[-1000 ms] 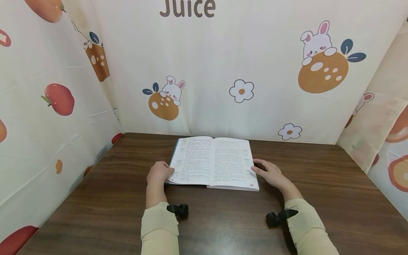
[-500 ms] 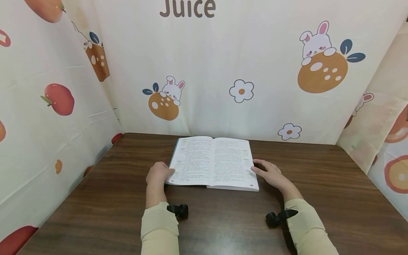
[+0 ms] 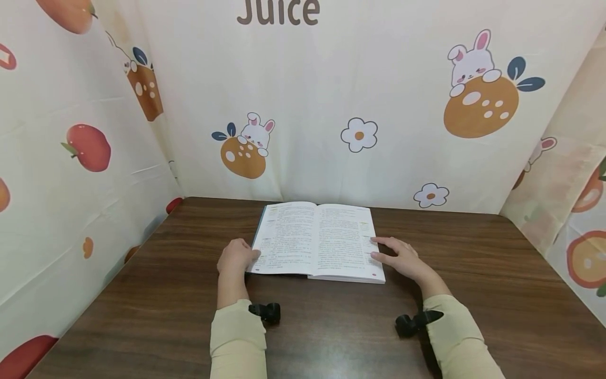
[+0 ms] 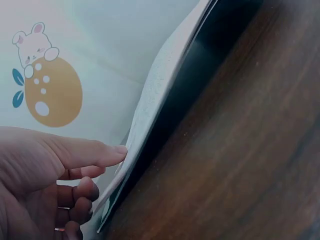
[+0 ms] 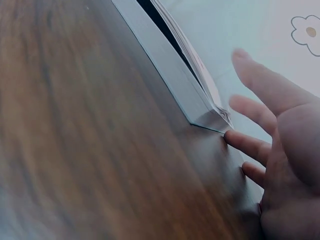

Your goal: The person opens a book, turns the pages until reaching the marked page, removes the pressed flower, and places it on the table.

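Observation:
An open book [image 3: 344, 245] with printed pages lies on the table, its left half raised a little at the near edge. At its lower left, my left hand [image 3: 234, 257] holds the book's edge. The thumb [image 4: 95, 152] presses on the page in the left wrist view, while the other fingers curl at the edge. My right hand [image 3: 403, 260] is at the right edge with fingers spread. In the right wrist view its thumb [image 5: 260, 75] is lifted off the thick page block [image 5: 165, 70], and a lower fingertip is at the book's corner.
The brown wooden table [image 3: 331, 337] runs back to a white printed curtain [image 3: 312, 95]. More printed cloth [image 3: 42, 221] hangs at both sides. A black wrist camera [image 3: 267, 313] is strapped on the left sleeve, another camera [image 3: 409, 325] on the right.
My right thumb and forefinger have spread slightly apart and shifted a little left over the page's edge. The left hand and the book have stayed nearly still.

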Demonstrator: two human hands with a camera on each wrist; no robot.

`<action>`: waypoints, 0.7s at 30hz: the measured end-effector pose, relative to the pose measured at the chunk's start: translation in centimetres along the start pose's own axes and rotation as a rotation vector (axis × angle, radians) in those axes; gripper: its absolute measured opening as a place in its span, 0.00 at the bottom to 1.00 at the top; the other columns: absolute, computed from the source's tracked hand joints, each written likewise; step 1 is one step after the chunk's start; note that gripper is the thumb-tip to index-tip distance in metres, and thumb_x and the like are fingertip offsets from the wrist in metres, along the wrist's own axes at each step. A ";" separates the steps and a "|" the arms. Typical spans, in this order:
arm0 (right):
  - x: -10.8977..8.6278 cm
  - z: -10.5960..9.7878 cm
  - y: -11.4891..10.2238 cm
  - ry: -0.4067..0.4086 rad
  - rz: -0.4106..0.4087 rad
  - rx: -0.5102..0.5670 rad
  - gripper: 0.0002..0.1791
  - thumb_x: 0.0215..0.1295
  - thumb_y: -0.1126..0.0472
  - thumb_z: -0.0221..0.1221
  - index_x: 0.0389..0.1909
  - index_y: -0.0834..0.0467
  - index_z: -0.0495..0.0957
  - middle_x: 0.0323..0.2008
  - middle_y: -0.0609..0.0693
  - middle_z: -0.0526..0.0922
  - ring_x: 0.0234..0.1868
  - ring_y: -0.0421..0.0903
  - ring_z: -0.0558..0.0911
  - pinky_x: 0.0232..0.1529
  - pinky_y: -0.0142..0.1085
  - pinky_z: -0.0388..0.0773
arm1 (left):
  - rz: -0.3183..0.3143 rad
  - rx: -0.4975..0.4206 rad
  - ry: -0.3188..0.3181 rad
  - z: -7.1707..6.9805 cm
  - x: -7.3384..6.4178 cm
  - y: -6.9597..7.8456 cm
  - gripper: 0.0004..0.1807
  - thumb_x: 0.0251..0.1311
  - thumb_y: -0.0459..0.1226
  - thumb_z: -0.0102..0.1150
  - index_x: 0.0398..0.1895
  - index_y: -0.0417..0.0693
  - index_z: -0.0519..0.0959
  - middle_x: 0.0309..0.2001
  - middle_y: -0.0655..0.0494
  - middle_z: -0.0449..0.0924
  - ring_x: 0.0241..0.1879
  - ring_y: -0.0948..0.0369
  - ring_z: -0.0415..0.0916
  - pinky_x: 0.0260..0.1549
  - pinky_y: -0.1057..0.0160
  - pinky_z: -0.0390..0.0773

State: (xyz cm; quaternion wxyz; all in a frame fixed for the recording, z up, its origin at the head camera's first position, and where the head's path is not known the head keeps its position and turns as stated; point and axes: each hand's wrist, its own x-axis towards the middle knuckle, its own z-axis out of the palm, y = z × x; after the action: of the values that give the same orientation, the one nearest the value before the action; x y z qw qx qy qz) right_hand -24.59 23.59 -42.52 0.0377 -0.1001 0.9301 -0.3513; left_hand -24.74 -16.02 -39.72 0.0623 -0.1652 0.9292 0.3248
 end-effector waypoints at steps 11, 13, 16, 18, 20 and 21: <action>-0.3 -0.8 0.8 -0.136 -0.105 -0.009 0.43 0.47 0.43 0.67 0.64 0.54 0.65 0.67 0.63 0.56 0.69 0.64 0.41 0.59 0.63 0.27 | 0.206 -0.087 -0.027 0.5 0.2 1.8 0.08 0.57 0.39 0.58 0.38 0.47 0.74 0.31 0.50 0.70 0.31 0.55 0.67 0.28 0.59 0.64; -0.4 -0.9 0.8 -0.159 -0.111 -0.008 0.45 0.45 0.43 0.68 0.65 0.54 0.65 0.68 0.63 0.54 0.69 0.65 0.40 0.58 0.64 0.27 | 0.263 -0.093 0.001 0.8 0.1 2.5 0.07 0.58 0.39 0.58 0.36 0.48 0.74 0.28 0.52 0.69 0.28 0.57 0.66 0.26 0.60 0.63; -0.5 -1.1 1.0 -0.180 -0.120 -0.006 0.47 0.43 0.44 0.70 0.65 0.54 0.64 0.68 0.63 0.52 0.69 0.65 0.38 0.58 0.64 0.26 | 0.386 -0.104 0.038 1.3 -0.3 3.8 0.04 0.59 0.39 0.57 0.33 0.48 0.75 0.25 0.54 0.68 0.26 0.58 0.65 0.26 0.61 0.63; -0.5 -1.1 1.0 -0.187 -0.128 0.001 0.47 0.43 0.45 0.70 0.65 0.55 0.63 0.69 0.63 0.52 0.69 0.66 0.37 0.58 0.65 0.26 | 0.470 -0.112 0.042 1.8 -0.7 4.9 0.03 0.59 0.38 0.57 0.32 0.49 0.75 0.24 0.55 0.68 0.26 0.59 0.65 0.27 0.61 0.64; -0.5 -1.0 1.1 -0.189 -0.133 0.005 0.47 0.43 0.46 0.70 0.65 0.55 0.63 0.69 0.63 0.52 0.69 0.66 0.37 0.58 0.64 0.25 | 0.535 -0.130 0.025 2.4 -1.0 5.9 0.03 0.59 0.38 0.57 0.31 0.49 0.76 0.24 0.56 0.69 0.27 0.60 0.66 0.28 0.61 0.66; -0.5 -1.0 1.1 -0.188 -0.131 0.008 0.47 0.43 0.46 0.70 0.65 0.55 0.64 0.69 0.63 0.52 0.69 0.66 0.37 0.58 0.64 0.25 | 0.558 -0.146 0.011 2.6 -1.2 6.3 0.03 0.59 0.38 0.57 0.31 0.50 0.76 0.25 0.56 0.69 0.28 0.60 0.66 0.29 0.61 0.66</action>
State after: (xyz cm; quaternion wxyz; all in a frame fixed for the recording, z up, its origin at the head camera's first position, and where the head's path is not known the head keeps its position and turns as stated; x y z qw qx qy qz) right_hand -24.39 25.13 -42.48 0.1022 -0.1931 0.9126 -0.3456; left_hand -25.81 -9.40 -37.82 -0.0467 0.0909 0.9132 0.3945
